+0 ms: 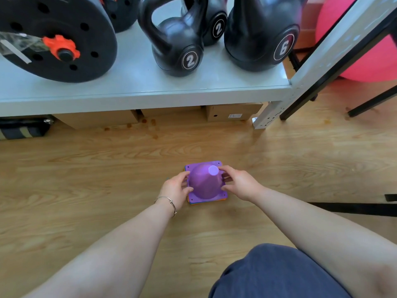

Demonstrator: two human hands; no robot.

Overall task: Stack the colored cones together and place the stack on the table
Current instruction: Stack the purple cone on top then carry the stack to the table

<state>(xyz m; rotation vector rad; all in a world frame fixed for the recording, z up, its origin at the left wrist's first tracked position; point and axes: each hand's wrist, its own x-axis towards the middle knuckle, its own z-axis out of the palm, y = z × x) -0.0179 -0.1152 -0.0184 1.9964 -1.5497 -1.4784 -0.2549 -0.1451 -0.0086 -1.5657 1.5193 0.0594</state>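
Observation:
A stack of cones (205, 183) stands on the wooden floor in the middle of the head view. Its top cone is purple with a square base and a flat pale tip. Thin orange, blue and green base edges show under it at the front. My left hand (176, 188) grips the stack's left side, fingers on the purple base and cone wall. My right hand (238, 181) holds the right side, with fingers by the tip and along the base edge. A thin bracelet circles my left wrist.
A pale grey shelf (139, 93) runs across the back, carrying black kettlebells (178, 50) and a weight plate (55, 37). Cardboard boxes (232, 111) sit under it. A pink exercise ball (365, 50) is at the far right. A black strap (354, 208) lies on the floor at right.

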